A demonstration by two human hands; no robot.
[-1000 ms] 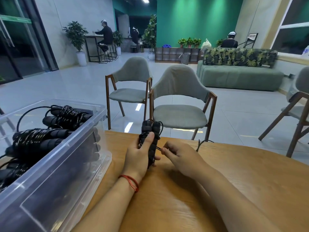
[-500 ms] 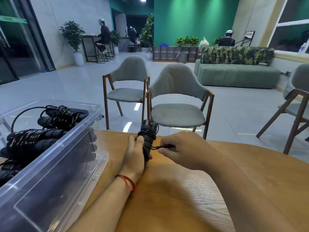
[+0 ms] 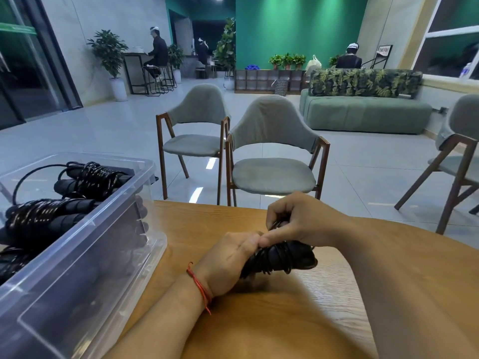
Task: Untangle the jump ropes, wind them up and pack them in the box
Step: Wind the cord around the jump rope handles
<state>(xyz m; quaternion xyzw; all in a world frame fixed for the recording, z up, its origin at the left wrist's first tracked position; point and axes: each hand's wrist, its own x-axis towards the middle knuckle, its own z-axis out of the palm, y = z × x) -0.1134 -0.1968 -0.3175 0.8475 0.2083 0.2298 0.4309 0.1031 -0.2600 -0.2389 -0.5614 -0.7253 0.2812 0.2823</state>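
The left hand (image 3: 228, 260) had its fingers curled round the wound jump rope (image 3: 285, 255), which jutted rightward past them beneath the right hand (image 3: 303, 218), whose fingertips pinched its cord (image 3: 275, 224); the box (image 3: 85, 230) stood left of both.

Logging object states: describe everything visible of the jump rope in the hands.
The jump rope is black: handles lying together, thin glossy cord wound round them. It lies roughly level, low over the wooden table, free end pointing right. The left hand grips its near end; the right hand pinches the cord above it.
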